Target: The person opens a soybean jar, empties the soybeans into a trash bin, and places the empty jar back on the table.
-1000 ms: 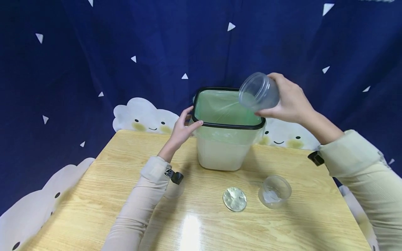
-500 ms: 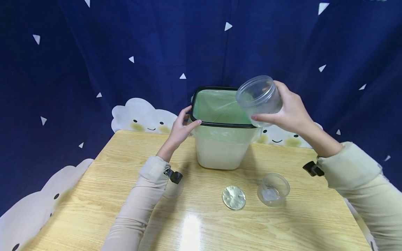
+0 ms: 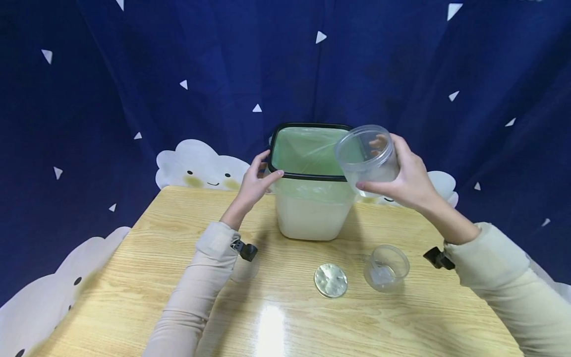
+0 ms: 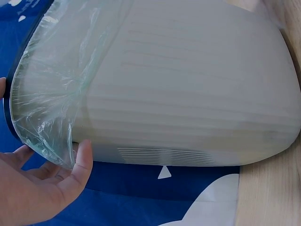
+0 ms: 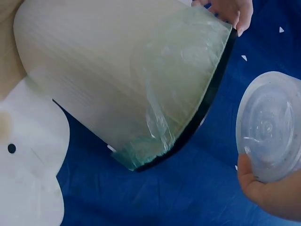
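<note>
A cream-coloured trash bin (image 3: 312, 215) stands at the back of the table, lined with a green plastic bag (image 3: 303, 148) under a black rim ring (image 3: 308, 176). My left hand (image 3: 252, 187) grips the bin's left rim corner, thumb in front and fingers along the side. Up at the bin's right edge, my right hand (image 3: 408, 178) holds a clear plastic jar (image 3: 379, 172), its mouth tilted up and toward the left. The jar's round base (image 5: 268, 125) shows in the right wrist view, and no contents are visible through its wall.
On the wooden table (image 3: 187, 233) lie a shiny silver round lid (image 3: 330, 280) and a clear cup (image 3: 386, 267) with something whitish inside. A faint transparent disc (image 3: 245, 270) lies by my left wrist. Behind hangs a dark blue curtain (image 3: 214, 59).
My right hand has lowered the jar and turned its mouth upward from a tip over the bin, bringing it to the right rim. My left hand stays at the bin's corner.
</note>
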{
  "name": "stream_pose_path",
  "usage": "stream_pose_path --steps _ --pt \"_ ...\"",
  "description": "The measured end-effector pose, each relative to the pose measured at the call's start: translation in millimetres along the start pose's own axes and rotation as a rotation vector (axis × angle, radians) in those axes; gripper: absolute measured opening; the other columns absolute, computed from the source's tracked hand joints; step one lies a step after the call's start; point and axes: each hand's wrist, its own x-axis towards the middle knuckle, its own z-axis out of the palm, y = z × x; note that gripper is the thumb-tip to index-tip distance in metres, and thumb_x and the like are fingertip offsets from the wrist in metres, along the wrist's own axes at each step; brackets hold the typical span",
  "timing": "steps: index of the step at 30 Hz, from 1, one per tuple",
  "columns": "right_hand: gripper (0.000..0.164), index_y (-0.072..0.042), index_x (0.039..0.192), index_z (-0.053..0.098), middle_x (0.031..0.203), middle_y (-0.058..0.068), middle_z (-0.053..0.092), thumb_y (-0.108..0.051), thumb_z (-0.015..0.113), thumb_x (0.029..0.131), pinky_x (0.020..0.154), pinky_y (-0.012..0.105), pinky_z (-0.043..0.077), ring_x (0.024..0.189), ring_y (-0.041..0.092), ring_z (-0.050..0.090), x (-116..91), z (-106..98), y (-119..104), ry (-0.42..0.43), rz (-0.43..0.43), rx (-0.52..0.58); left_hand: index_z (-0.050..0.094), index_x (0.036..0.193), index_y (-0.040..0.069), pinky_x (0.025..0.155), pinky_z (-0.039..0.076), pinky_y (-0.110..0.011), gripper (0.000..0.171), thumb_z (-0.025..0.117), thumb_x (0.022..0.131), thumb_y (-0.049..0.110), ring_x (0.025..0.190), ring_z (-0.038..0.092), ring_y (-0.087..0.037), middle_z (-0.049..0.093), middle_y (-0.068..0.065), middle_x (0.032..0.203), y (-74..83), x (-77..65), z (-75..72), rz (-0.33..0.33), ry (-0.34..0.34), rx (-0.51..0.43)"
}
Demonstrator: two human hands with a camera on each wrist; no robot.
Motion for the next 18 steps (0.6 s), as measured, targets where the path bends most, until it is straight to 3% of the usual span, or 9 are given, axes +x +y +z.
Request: stream_pose_path --steps 10,18 --pt "0.093 -0.008 0.135 0.036 0.119 0.014 0.054 -0.007 0.085 0.055 0.087 0.024 0.032 0.108 0.027 0.048 -16 11 7 0.003 -0.047 0.08 0.03 0.142 0.023 0.072 0.049 -0.045 0.066 0.062 0.085 0.026 0.101 0.049 -0.029 0.04 -0.018 0.131 -0.5 1.6 -0.5 -0.003 -0.01 -0.013" --pt "0.091 -0.004 0.133 0.036 0.119 0.016 0.053 -0.005 0.083 0.055 0.086 0.019 0.032 0.108 0.028 0.048 -33 24 17 -0.023 -0.067 0.115 0.03 0.142 0.023 0.068 0.05 -0.038 0.067 0.063 0.084 0.025 0.101 0.05 -0.027 0.04 -0.016 0.131 1.3 -0.3 -0.4 -0.019 -0.002 -0.016"
